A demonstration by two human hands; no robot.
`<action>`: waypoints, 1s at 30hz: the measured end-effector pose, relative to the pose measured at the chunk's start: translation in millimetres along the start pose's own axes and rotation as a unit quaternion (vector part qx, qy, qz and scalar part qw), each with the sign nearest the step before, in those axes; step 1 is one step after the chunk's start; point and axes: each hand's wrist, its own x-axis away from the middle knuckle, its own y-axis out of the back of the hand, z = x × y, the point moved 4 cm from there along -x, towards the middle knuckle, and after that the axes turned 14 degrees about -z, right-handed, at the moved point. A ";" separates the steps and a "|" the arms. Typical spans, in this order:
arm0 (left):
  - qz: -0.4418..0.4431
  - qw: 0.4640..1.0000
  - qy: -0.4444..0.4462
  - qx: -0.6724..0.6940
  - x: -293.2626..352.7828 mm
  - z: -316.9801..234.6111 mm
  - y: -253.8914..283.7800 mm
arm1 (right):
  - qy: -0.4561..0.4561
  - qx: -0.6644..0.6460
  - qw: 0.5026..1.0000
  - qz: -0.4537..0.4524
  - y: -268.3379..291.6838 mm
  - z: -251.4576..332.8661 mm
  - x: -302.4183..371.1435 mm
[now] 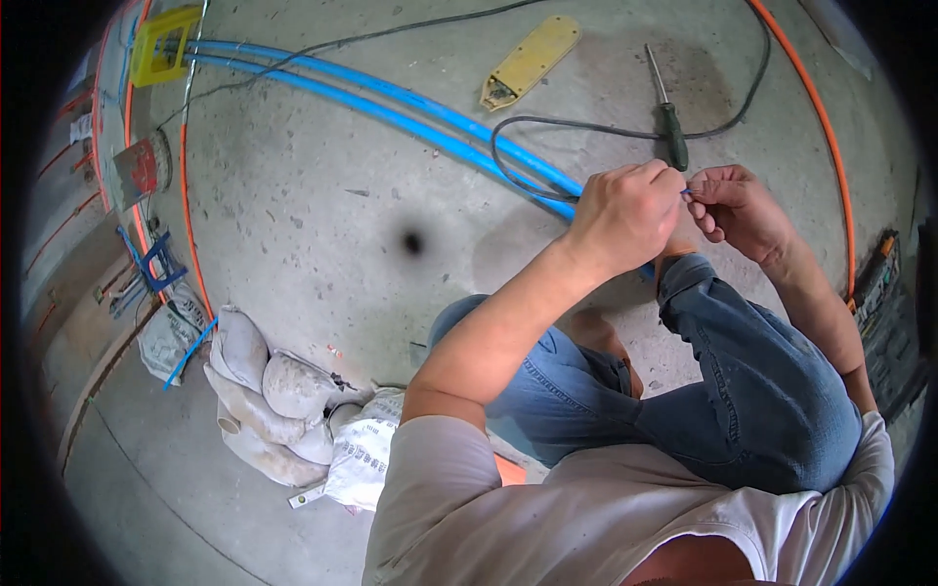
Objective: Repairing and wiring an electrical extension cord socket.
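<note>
My left hand [630, 210] is closed in a fist in front of my raised knee. A thin dark cable [547, 119] loops over the floor and runs into that fist. My right hand [735, 210] meets it from the right, thumb and forefinger pinching a tiny blue wire end [687, 192]. The fingers hide most of the wire. Just beyond the hands lies a screwdriver [671, 135] with a dark green handle, its shaft pointing away. Farther off, a long yellow plastic housing [532, 61] with one open-looking end rests on the concrete.
Two blue pipes [391, 112] cross the floor beneath my hands toward a yellow frame [161, 46]. An orange hose [821, 103] curves along the right. Filled sacks [283, 391] are piled at left. A blue-handled tool [161, 262] and a black case [884, 337] lie at the sides.
</note>
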 end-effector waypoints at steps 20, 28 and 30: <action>0.014 0.993 0.095 0.074 -2.9 10.2 -1.9 | 0.091 0.096 0.991 -0.008 3.3 3.3 -5.6; 0.045 0.998 0.051 0.019 -2.1 4.9 -0.5 | -0.062 -0.057 0.996 0.025 -1.6 -10.0 -6.8; 0.050 0.998 0.035 0.012 -2.3 4.0 -2.0 | -0.098 -0.090 0.991 0.026 -0.3 -15.5 -7.7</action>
